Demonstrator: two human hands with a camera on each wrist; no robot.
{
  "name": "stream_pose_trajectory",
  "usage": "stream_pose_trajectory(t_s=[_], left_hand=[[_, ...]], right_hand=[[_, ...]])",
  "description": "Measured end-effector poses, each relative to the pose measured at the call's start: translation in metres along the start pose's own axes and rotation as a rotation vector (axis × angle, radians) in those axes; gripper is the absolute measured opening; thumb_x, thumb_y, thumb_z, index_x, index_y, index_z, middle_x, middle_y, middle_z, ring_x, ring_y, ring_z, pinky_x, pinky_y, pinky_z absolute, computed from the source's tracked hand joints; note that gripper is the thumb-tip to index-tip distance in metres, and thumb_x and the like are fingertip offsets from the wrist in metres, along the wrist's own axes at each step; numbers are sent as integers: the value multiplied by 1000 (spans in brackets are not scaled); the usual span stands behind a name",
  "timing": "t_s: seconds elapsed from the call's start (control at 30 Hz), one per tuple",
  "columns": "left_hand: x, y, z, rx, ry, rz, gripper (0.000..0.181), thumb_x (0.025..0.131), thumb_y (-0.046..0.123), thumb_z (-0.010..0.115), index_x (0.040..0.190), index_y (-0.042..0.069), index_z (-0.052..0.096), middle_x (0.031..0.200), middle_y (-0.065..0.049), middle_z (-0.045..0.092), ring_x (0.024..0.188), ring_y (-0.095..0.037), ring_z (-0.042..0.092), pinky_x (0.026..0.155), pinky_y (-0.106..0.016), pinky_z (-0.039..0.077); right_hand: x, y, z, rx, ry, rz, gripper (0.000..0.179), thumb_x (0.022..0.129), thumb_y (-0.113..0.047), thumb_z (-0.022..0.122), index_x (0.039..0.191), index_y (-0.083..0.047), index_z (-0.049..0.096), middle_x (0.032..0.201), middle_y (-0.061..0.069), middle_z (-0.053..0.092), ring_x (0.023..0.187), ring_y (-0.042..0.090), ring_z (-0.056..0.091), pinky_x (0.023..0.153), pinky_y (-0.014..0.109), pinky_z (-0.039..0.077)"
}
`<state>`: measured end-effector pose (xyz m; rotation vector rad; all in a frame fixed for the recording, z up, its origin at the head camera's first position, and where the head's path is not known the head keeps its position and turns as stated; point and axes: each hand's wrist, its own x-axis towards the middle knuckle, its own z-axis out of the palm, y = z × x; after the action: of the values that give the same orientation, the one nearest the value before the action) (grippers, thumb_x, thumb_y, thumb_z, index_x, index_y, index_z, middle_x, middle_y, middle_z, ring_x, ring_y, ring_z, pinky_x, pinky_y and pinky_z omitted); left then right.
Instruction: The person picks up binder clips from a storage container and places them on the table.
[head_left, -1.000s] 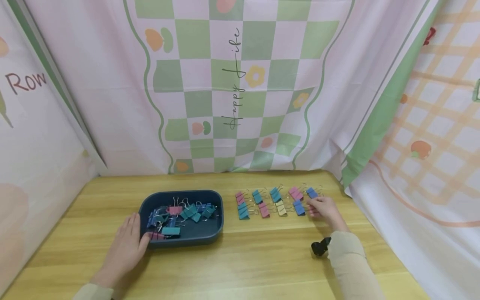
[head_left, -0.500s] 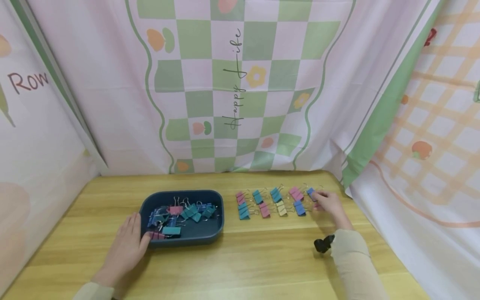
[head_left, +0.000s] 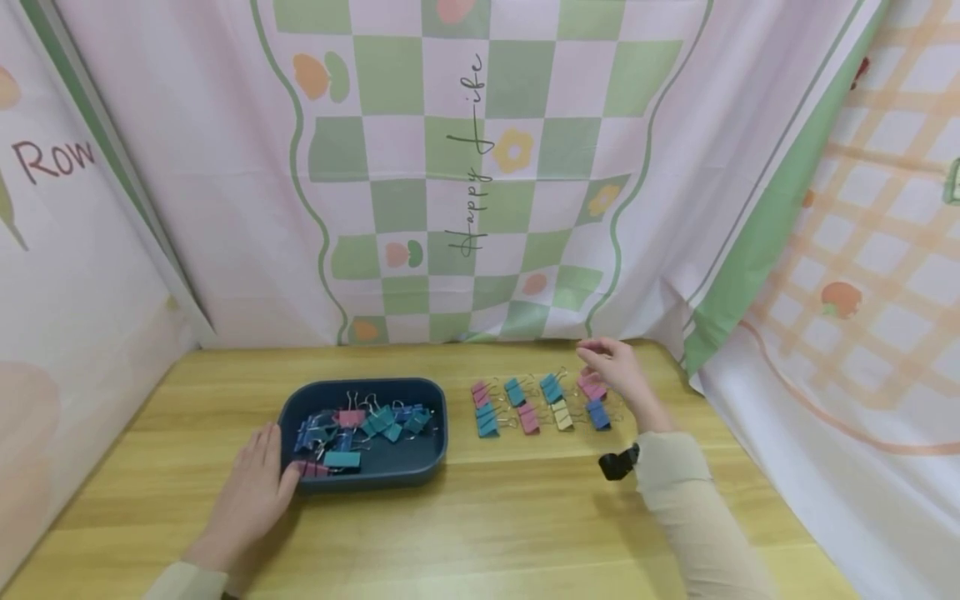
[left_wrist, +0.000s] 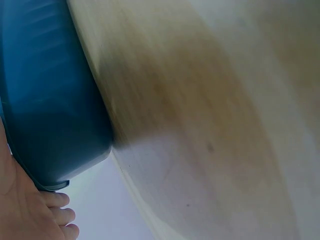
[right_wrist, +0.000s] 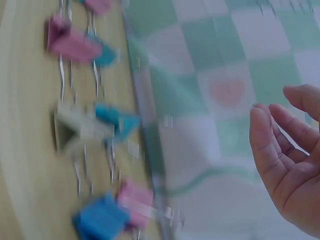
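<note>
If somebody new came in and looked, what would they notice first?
Probably the big green checked cloth hanging behind the table, with "Happy Life" written sideways down its middle. Next, the dark blue tray of jumbled binder clips on the left, with the left hand against its side. To its right, colourful clips lie in two rows, with the right hand near their right end.

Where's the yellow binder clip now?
In the head view, the yellow clip lies right of the dark blue tray, in the near row between a pink binder clip and a blue one.
</note>
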<state>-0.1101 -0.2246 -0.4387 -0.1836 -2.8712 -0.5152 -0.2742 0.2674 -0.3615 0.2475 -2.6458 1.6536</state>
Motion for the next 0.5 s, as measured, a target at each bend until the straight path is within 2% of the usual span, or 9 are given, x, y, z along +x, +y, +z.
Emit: stream_pose_trajectory(t_s=[0.2,0.5], left_hand=[[1,0,-1,11,7,2,65,95,25,43,134,-21,20,139,-39,19,127,-52,18,103,-59,17],[1,-1,1,14,-4,-8,65,95,25,43,134,-22,19,139,-39,19,127,-52,18,104,-58,16]], right_hand=[[9,-27,43,24,-106,-71,39,92,-17,56,121,9,50,110,25,56,82,33,61,72,41,54],[9,-61,97,22,-243,-163,35,91,-11,57,120,8,52,106,22,58,80,38,61,66,40,55]])
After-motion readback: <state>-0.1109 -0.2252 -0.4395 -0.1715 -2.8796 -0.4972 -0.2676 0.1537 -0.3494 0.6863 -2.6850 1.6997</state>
